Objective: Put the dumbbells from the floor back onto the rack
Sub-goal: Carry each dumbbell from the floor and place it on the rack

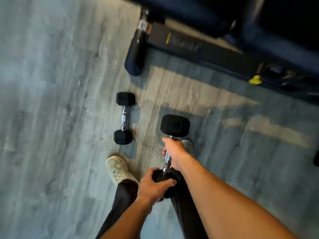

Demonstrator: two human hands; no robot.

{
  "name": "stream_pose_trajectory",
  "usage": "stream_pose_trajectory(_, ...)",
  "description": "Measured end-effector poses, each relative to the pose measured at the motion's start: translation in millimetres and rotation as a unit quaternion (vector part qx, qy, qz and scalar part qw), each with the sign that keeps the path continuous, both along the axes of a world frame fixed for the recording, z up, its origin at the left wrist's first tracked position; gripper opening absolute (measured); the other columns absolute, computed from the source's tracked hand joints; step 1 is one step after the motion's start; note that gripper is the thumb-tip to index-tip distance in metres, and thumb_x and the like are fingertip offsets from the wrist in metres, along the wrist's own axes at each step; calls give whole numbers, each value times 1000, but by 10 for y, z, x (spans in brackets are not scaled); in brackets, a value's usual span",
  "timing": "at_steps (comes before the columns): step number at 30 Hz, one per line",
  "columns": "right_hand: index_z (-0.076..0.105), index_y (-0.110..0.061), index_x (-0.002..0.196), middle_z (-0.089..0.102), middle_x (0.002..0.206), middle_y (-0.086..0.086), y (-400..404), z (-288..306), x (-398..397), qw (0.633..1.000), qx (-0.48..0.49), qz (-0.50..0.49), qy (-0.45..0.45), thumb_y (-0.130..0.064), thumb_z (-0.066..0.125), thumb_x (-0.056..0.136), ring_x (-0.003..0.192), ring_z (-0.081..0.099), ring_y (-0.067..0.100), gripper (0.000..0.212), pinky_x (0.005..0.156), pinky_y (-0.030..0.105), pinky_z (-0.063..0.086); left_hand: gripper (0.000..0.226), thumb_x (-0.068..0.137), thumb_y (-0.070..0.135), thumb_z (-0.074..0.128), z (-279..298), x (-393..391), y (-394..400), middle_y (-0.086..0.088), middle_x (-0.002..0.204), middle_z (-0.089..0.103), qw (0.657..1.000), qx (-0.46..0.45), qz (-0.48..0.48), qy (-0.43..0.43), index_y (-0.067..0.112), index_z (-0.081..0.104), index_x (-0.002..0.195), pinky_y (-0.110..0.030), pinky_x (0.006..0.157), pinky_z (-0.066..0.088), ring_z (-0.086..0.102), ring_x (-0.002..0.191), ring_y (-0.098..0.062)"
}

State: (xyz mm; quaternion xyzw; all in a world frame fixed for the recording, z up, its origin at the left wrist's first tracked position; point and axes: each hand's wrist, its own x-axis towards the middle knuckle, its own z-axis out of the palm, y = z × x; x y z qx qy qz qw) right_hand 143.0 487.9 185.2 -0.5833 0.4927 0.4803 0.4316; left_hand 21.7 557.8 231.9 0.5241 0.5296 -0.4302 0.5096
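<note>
Floor: grey wood-look planks [51, 118] are spreading across the whole view, blurred by camera motion and crossed by patches of light and shadow.
Small dumbbell: a black hex-headed dumbbell with a chrome handle [123, 118] is lying on the floor left of centre, its length running away from the person, untouched and well apart from both hands.
Left shoe: a pale laced trainer [119, 169] is standing on the floor just below that dumbbell, with a dark trouser leg [119, 204] rising from it.
Left hand: the left hand [151, 185] is curling its fingers over the near black head of the larger dumbbell, grasping it from above.
Larger dumbbell: a bigger black hex dumbbell [175, 125] is being held off the floor in front of the legs, its far head pointing away and its near head hidden mostly under the left hand.
Right hand: the right hand [174, 150] is wrapping around the chrome handle of the larger dumbbell, clenched on it.
Gym equipment: a dark frame with a padded roller [136, 54] and a yellow knob [255, 79] is sitting at the upper right, too blurred to identify further.
</note>
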Motion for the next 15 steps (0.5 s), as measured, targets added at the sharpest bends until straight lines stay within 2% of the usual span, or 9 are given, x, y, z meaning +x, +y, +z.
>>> stream_pose_trajectory(4,51,-11,73,45,54,5,-334,1589,208,996,-4,-82,-26,-22,59,91,48,42,19,22,51,32,34,66,41,56,85,1465,330,-89,1,96,68,989,-20,-143,-28,41,55,98,-23,44,53,71,74,-19)
stream_pose_trajectory(6,49,-12,73,42,54,4,-496,2279,262,989,-3,-137,-60,-19,59,90,46,41,18,21,49,30,35,68,38,57,84,2068,486,-159,0,95,66,976,-27,-209,-56,38,53,95,-24,43,53,71,74,-20)
stream_pose_trajectory(9,55,-11,77,46,51,3,-767,3235,232,977,-23,-185,-104,-19,64,86,44,45,17,15,50,30,43,69,36,55,86,2869,653,-278,0,95,65,952,-49,-287,-96,35,55,94,-35,60,63,70,84,-20)
stream_pose_trajectory(12,53,-10,74,48,46,3,-1031,3921,76,956,-49,-245,-151,-18,65,84,38,45,17,17,46,26,42,71,34,62,84,3394,659,-423,5,95,68,913,-49,-380,-139,37,57,94,-35,80,62,69,87,-14)
stream_pose_trajectory(14,53,-10,75,48,55,6,-1219,4321,-117,941,-68,-274,-186,-16,64,85,43,46,18,17,47,27,42,71,33,62,86,3691,578,-567,5,95,70,890,-56,-425,-157,36,57,92,-34,82,61,70,88,-15)
stream_pose_trajectory(15,53,-10,74,48,57,7,-1288,4465,-200,936,-70,-282,-200,-15,64,86,45,46,19,17,49,29,42,72,33,61,88,3795,543,-618,5,93,71,880,-69,-440,-165,35,58,93,-33,77,60,70,85,-15)
